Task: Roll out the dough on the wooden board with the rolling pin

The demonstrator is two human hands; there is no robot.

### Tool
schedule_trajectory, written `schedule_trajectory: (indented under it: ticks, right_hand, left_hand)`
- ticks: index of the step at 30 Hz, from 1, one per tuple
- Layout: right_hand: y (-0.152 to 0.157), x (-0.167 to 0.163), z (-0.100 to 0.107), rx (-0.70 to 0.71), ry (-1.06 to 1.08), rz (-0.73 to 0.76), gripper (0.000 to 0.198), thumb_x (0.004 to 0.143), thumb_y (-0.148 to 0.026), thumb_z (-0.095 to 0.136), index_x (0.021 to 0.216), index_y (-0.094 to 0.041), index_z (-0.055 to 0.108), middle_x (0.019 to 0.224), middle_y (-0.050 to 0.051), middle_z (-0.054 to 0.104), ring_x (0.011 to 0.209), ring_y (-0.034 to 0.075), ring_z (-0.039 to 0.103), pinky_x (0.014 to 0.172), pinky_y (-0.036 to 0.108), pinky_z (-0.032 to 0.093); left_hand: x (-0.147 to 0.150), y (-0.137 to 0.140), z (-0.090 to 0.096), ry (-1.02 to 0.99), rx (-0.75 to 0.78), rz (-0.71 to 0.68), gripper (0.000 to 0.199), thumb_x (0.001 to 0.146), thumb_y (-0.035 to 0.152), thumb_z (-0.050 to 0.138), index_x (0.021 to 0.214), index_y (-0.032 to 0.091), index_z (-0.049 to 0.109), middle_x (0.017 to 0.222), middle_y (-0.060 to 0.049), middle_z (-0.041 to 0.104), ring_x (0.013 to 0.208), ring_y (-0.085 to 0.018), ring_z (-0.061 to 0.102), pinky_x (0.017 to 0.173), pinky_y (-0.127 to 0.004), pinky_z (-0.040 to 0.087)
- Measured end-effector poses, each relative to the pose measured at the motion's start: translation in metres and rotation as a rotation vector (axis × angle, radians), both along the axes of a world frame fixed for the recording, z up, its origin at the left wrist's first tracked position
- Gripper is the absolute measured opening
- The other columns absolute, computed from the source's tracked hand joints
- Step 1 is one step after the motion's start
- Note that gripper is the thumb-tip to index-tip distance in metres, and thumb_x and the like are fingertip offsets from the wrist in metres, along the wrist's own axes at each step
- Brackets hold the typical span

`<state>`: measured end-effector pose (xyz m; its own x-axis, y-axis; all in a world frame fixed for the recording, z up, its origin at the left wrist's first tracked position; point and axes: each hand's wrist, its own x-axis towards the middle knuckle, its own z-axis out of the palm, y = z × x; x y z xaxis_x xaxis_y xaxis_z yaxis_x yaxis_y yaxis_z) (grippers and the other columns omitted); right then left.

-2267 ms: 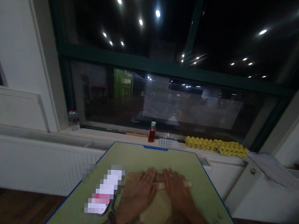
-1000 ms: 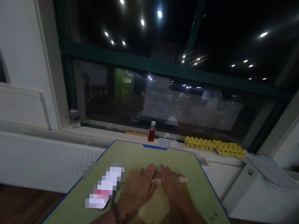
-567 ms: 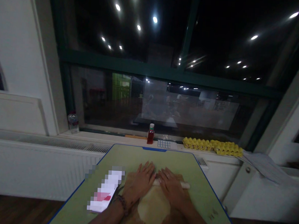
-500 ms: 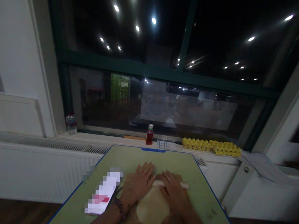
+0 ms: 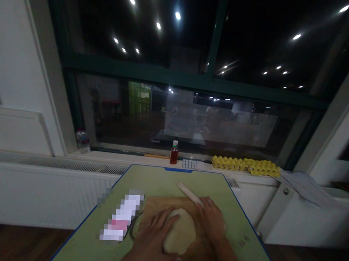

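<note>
A flat, roughly round sheet of dough (image 5: 181, 234) lies on a wooden board (image 5: 159, 202). Over its left edge rests my left hand (image 5: 154, 232), fingers spread and thumb low near the dough's front edge. My right hand (image 5: 213, 218) is closed around a pale rolling pin (image 5: 190, 193), to the right of the dough. The pin slants, its free end pointing up and left past the board's back edge. My right palm hides its other part.
A lit phone (image 5: 121, 219), partly pixelated, lies left of the board on the green folding table (image 5: 157, 180). On the windowsill stand a red-brown bottle (image 5: 174, 154), yellow egg cartons (image 5: 245, 166) and a clear bottle (image 5: 83, 142). Papers (image 5: 303, 188) lie at right.
Both hands were flat on the rolling pin, which lay level across the dough's back edge. The right hand has swung the pin aside to the right; the left has come back onto the dough.
</note>
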<state>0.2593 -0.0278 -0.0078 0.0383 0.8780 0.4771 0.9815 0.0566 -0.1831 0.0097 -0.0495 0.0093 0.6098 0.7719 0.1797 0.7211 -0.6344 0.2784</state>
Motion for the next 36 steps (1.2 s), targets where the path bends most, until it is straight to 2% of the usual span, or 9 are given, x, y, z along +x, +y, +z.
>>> schedule_trajectory:
  ticks: [4, 10, 13, 16, 20, 24, 29, 33, 36]
  right_hand:
    - [0.001, 0.005, 0.001, 0.001, 0.029, -0.029, 0.034, 0.102, -0.033, 0.031, 0.109, -0.022, 0.063, 0.103, 0.007, 0.067, 0.090, 0.018, 0.065, 0.077, 0.027, 0.047]
    - [0.002, 0.005, -0.003, -0.019, 0.033, -0.004, 0.031, 0.101, -0.033, 0.034, 0.108, -0.023, 0.063, 0.103, 0.006, 0.066, 0.089, 0.017, 0.065, 0.076, 0.026, 0.046]
    - [0.002, 0.005, -0.003, -0.013, 0.034, 0.030, 0.030, 0.101, -0.032, 0.035, 0.109, -0.024, 0.063, 0.102, 0.005, 0.066, 0.089, 0.018, 0.065, 0.077, 0.028, 0.047]
    - [0.003, 0.004, -0.004, -0.012, 0.019, 0.107, 0.028, 0.099, -0.031, 0.039, 0.113, -0.023, 0.062, 0.107, 0.006, 0.067, 0.095, 0.020, 0.064, 0.082, 0.030, 0.048]
    - [0.002, 0.000, -0.006, -0.028, -0.024, 0.195, 0.026, 0.096, -0.034, 0.049, 0.115, -0.025, 0.064, 0.114, 0.006, 0.067, 0.105, 0.023, 0.062, 0.091, 0.035, 0.046]
    - [-0.002, -0.003, -0.001, -0.053, 0.019, 0.306, 0.026, 0.092, -0.037, 0.057, 0.116, -0.029, 0.064, 0.116, 0.003, 0.066, 0.111, 0.021, 0.059, 0.097, 0.034, 0.043]
    - [0.003, 0.001, 0.002, 0.015, -0.016, 0.381, 0.031, 0.099, -0.033, 0.040, 0.123, -0.033, 0.061, 0.132, 0.001, 0.059, 0.120, 0.018, 0.053, 0.103, 0.038, 0.038]
    - [0.025, 0.005, -0.003, 0.041, -0.082, 0.390, 0.042, 0.102, -0.026, 0.028, 0.138, -0.027, 0.049, 0.134, 0.004, 0.059, 0.121, 0.016, 0.054, 0.101, 0.036, 0.040]
    - [0.051, 0.003, -0.002, -0.003, -0.154, 0.304, 0.043, 0.101, -0.023, 0.027, 0.134, -0.024, 0.054, 0.133, 0.005, 0.060, 0.122, 0.018, 0.054, 0.105, 0.038, 0.039]
  left_hand:
    - [0.004, -0.011, 0.014, 0.058, -0.085, 0.111, 0.080, 0.067, 0.066, 0.069, 0.138, 0.035, 0.050, 0.156, -0.006, 0.033, 0.137, -0.038, 0.036, 0.109, -0.058, 0.031]
    - [0.029, -0.021, 0.024, 0.099, -0.075, 0.290, 0.084, 0.064, 0.060, 0.072, 0.140, 0.029, 0.050, 0.149, -0.008, 0.045, 0.135, -0.038, 0.037, 0.110, -0.057, 0.029]
    - [0.047, -0.024, 0.005, 0.120, -0.027, 0.377, 0.081, 0.073, 0.058, 0.064, 0.142, 0.020, 0.048, 0.151, -0.013, 0.042, 0.135, -0.040, 0.038, 0.110, -0.058, 0.028]
    - [0.064, -0.024, -0.027, 0.074, 0.067, 0.389, 0.078, 0.085, 0.061, 0.048, 0.144, 0.011, 0.044, 0.150, -0.017, 0.041, 0.133, -0.039, 0.042, 0.107, -0.057, 0.033]
    - [0.076, -0.019, -0.052, 0.018, 0.232, 0.381, 0.074, 0.089, 0.065, 0.040, 0.141, 0.013, 0.049, 0.152, -0.017, 0.037, 0.134, -0.040, 0.041, 0.104, -0.060, 0.035]
    - [0.069, 0.000, -0.029, -0.014, 0.314, 0.387, 0.075, 0.087, 0.071, 0.037, 0.131, 0.015, 0.059, 0.151, -0.017, 0.039, 0.135, -0.042, 0.038, 0.105, -0.066, 0.032]
    - [0.049, 0.042, 0.013, 0.041, 0.331, 0.322, 0.061, 0.095, 0.055, 0.037, 0.136, 0.011, 0.053, 0.154, -0.015, 0.033, 0.143, -0.034, 0.028, 0.114, -0.058, 0.026]
    - [0.044, 0.068, 0.012, 0.085, 0.197, 0.250, 0.055, 0.099, 0.043, 0.033, 0.140, 0.009, 0.047, 0.150, -0.016, 0.041, 0.141, -0.028, 0.034, 0.113, -0.050, 0.031]
    - [0.048, 0.083, 0.008, 0.113, 0.140, 0.246, 0.051, 0.101, 0.035, 0.028, 0.141, 0.010, 0.046, 0.147, -0.014, 0.045, 0.139, -0.025, 0.037, 0.114, -0.047, 0.030]
